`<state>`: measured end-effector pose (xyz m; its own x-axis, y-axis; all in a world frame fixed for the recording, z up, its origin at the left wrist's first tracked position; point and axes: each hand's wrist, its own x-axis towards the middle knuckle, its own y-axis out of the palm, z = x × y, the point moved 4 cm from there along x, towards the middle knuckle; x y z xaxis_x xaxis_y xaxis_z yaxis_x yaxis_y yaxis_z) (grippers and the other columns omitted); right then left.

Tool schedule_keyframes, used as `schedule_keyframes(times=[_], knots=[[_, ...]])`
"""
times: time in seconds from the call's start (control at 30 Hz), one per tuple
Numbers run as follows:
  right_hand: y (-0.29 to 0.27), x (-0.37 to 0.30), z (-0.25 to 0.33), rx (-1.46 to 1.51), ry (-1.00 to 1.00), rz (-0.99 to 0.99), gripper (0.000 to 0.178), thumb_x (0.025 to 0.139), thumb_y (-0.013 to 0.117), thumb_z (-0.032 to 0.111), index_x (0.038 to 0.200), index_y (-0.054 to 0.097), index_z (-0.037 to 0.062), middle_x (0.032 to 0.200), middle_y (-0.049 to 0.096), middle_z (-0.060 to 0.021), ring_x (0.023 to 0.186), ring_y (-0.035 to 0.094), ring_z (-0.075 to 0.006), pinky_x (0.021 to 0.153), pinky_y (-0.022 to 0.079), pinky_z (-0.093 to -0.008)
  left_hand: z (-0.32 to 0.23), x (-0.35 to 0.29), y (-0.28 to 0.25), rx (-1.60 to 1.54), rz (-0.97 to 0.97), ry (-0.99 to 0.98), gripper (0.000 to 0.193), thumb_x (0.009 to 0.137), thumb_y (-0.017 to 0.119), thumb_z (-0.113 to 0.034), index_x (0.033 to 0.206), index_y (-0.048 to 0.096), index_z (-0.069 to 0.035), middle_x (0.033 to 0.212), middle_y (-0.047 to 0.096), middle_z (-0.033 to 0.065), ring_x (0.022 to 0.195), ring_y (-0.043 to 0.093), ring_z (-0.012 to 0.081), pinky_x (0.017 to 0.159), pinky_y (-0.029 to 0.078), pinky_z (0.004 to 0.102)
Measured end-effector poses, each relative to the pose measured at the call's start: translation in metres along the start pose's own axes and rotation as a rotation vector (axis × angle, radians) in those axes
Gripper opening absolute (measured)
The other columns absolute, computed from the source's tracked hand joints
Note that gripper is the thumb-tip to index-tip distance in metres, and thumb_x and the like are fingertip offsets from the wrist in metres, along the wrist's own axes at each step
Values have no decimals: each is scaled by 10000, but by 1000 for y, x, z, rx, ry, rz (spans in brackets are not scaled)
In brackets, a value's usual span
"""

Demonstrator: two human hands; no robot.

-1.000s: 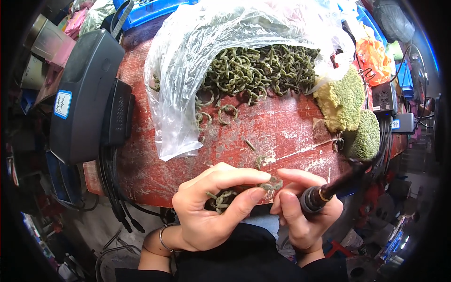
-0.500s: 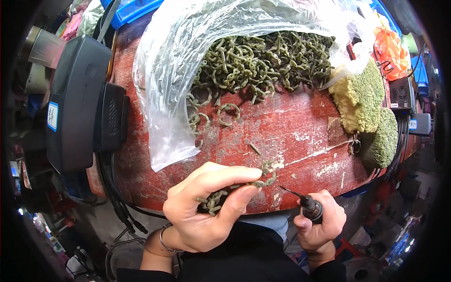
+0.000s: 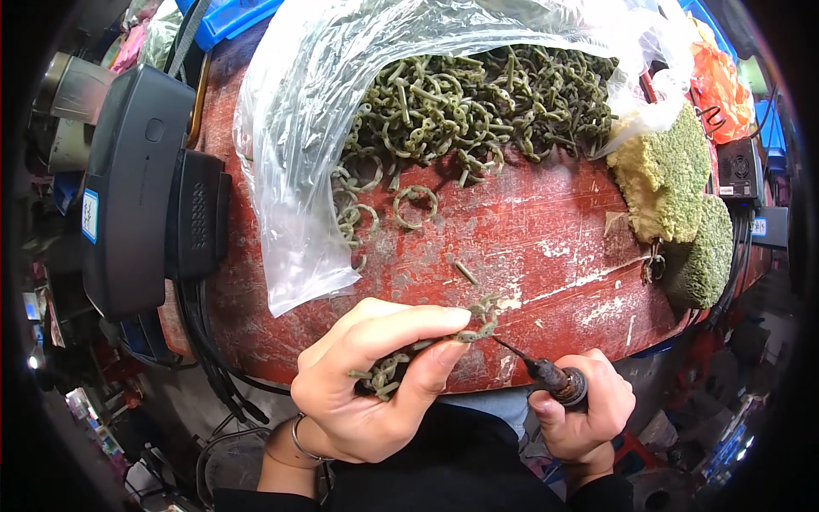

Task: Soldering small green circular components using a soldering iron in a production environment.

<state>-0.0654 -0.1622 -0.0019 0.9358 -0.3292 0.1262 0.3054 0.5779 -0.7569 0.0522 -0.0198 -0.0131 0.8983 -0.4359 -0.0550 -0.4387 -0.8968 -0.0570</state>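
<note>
1. Two-handedly working over the near edge of the worn red counter (image 3: pixel 546 230).
2. Pinching a green link piece (image 3: pixel 484 327) between the thumb and the forefinger of the left hand (image 3: pixel 375 375), holding it out toward the right, above the near part of the counter.
3. Also cupping several more green pieces (image 3: pixel 386 374) inside the palm of this same hand.
4. Wearing a thin bracelet (image 3: pixel 296 437) on the left wrist.
5. Gripping a dark pen-like tool (image 3: pixel 559 381) in the right hand (image 3: pixel 601 401), wrapping the fingers around its handle.
6. Pointing the thin tip of this tool just beside the green link piece; not being able to tell touching from a tiny gap.
7. Facing, farther across the counter, a big pile of green rings and rods (image 3: pixel 452 111) at the opening of a clear plastic bag (image 3: pixel 294 213).
8. Having one loose ring (image 3: pixel 433 205) near this pile, and one short rod (image 3: pixel 465 272) between that ring and the green link piece.
9. Having two rough yellow-green lumps (image 3: pixel 661 179) at the right, side by side, and a dark grey device (image 3: pixel 128 196) at the left.
</note>
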Motion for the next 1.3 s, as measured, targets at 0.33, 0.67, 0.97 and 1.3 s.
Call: schedule_keyframes(times=[0.33, 0.67, 0.97, 1.3], knots=[[1, 1, -1, -5, -4, 23, 362, 648, 766, 276, 767, 543, 16, 576, 509, -51, 440, 518, -173, 391, 419, -265, 0, 0, -1, 13, -7, 8, 211, 704, 660, 47, 910, 617, 34, 802, 622, 139, 671, 595, 161, 588, 468, 234], [0, 2, 0, -28, -4, 31, 359, 642, 769, 274, 766, 547, 21, 578, 513, -50, 449, 527, -174, 397, 425, -263, -1, 1, 0, 27, 10, 20, 209, 708, 660, 43, 912, 615, 35, 807, 624, 140, 676, 596, 161, 592, 470, 233], [-2, -1, -3, 47, 67, -6, 366, 638, 769, 306, 761, 558, 34, 569, 519, -50, 446, 538, -167, 398, 429, -263, 3, 3, 4, 57, 105, 146, 125, 828, 536, -28, 925, 519, 49, 721, 489, 84, 497, 501, 86, 469, 433, 209], [-2, 1, -2, 34, 39, 16, 350, 642, 770, 276, 760, 551, 30, 568, 514, -46, 440, 527, -163, 398, 430, -261, 2, 3, 5, 48, 91, 130, 126, 826, 541, -34, 919, 524, 49, 717, 495, 85, 497, 505, 76, 446, 407, 179]])
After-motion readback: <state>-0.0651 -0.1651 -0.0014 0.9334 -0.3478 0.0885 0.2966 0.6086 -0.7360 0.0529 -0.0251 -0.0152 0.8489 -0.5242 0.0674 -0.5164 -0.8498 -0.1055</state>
